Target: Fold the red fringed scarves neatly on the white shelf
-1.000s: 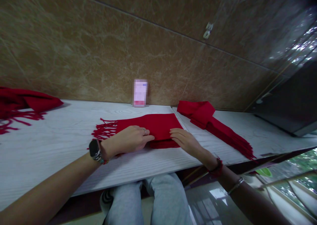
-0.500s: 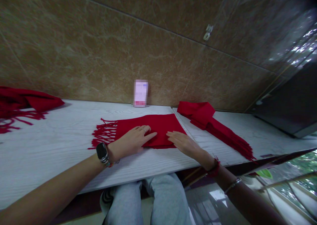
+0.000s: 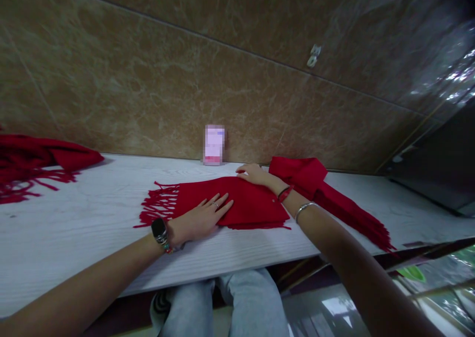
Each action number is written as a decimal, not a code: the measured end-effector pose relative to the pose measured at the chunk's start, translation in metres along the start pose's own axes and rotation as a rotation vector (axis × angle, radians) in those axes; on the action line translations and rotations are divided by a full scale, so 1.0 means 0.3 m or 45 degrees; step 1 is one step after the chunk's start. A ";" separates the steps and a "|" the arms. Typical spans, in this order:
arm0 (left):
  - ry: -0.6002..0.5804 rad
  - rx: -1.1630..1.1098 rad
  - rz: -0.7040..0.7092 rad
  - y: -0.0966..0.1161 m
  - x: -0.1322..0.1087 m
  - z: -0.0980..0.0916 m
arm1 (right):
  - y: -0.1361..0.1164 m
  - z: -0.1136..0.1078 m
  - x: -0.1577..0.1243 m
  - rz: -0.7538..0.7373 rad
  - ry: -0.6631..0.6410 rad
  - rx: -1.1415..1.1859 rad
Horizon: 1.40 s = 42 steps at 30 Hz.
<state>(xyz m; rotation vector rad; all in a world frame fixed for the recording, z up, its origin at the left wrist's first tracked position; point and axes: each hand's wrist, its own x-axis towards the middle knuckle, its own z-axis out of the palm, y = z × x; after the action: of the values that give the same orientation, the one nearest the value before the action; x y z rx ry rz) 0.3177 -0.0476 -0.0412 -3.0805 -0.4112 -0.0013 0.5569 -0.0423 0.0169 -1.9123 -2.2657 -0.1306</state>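
A folded red scarf (image 3: 252, 203) lies flat on the white wood-grain table, its fringe spread toward the left. My left hand (image 3: 202, 216) rests palm down on the scarf's near middle, fingers spread and holding nothing. At the scarf's far edge is my right hand (image 3: 254, 173), its fingers stretched out to the left and its palm side hidden. Just right of that forearm lies a second red scarf (image 3: 300, 171), long and folded, with its fringed end toward the near right.
Another red scarf (image 3: 44, 154) lies bunched at the far left. A blurred-out phone-like object (image 3: 213, 145) leans against the brown marbled wall (image 3: 166, 79). The white table (image 3: 92, 218) has its front edge above my knees. A dark box-shaped thing (image 3: 441, 164) stands at the right.
My right hand has moved from the scarf's near right side up to its far edge. My left hand stays on the scarf, its fingers now more spread. The view has shifted slightly.
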 end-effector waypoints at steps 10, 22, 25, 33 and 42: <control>0.073 0.027 0.040 0.020 0.004 -0.017 | 0.026 0.068 0.028 -0.014 0.003 0.004; -0.003 -0.046 0.166 -0.017 -0.005 0.007 | 0.023 0.163 -0.007 0.044 0.202 0.112; -0.034 -0.041 0.148 -0.012 -0.009 -0.015 | 0.015 0.168 -0.038 -0.012 0.316 0.133; -0.153 -0.151 0.202 -0.010 -0.013 -0.030 | -0.053 0.151 -0.246 -0.018 -0.080 0.093; -0.090 -0.215 0.168 -0.010 -0.010 -0.008 | -0.036 0.116 -0.351 0.156 0.115 -0.075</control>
<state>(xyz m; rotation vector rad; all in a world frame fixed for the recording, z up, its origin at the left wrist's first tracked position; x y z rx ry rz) 0.3141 -0.0456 -0.0388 -3.2763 -0.2193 0.0805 0.5604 -0.1398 -0.0366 -2.0254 -2.1032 -0.2647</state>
